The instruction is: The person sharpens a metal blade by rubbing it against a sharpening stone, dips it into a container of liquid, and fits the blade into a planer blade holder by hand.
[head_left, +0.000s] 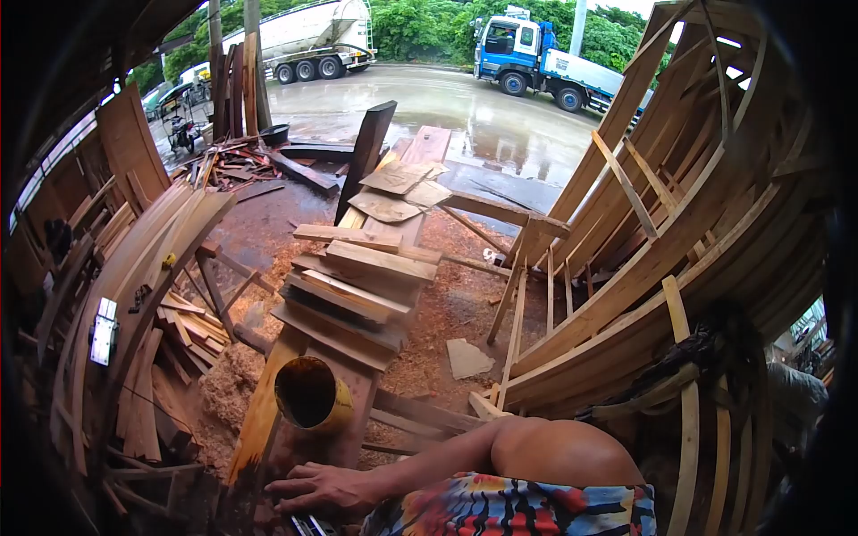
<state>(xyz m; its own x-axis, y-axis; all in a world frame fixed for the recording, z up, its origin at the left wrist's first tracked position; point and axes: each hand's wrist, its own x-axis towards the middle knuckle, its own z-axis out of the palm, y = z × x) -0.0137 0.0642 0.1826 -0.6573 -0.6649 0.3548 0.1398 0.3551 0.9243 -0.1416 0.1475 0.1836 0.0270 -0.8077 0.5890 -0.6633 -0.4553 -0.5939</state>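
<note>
From the lower right, my right arm reaches across to the left, bare above a colourful patterned shirt [509, 505]. My right hand [322, 489] lies low over the near end of a long plank bench, fingers stretched out and apart. Just below the fingers shows part of a metallic object [310, 525], cut off by the frame's lower edge. A yellow can [338, 413] with a dark inside stands on the bench just beyond my hand. Beside the can runs a board [265, 406] with dark, wet-looking stain on its near part. My left hand is out of sight.
Stacked short boards [357, 290] and flat brown pieces [393, 192] lie farther along the bench. Long curved planks [152, 259] rise at left, a large wooden frame [626, 277] at right. Sawdust [237, 384] covers the ground. A blue-and-white truck [545, 67] stands on the wet road.
</note>
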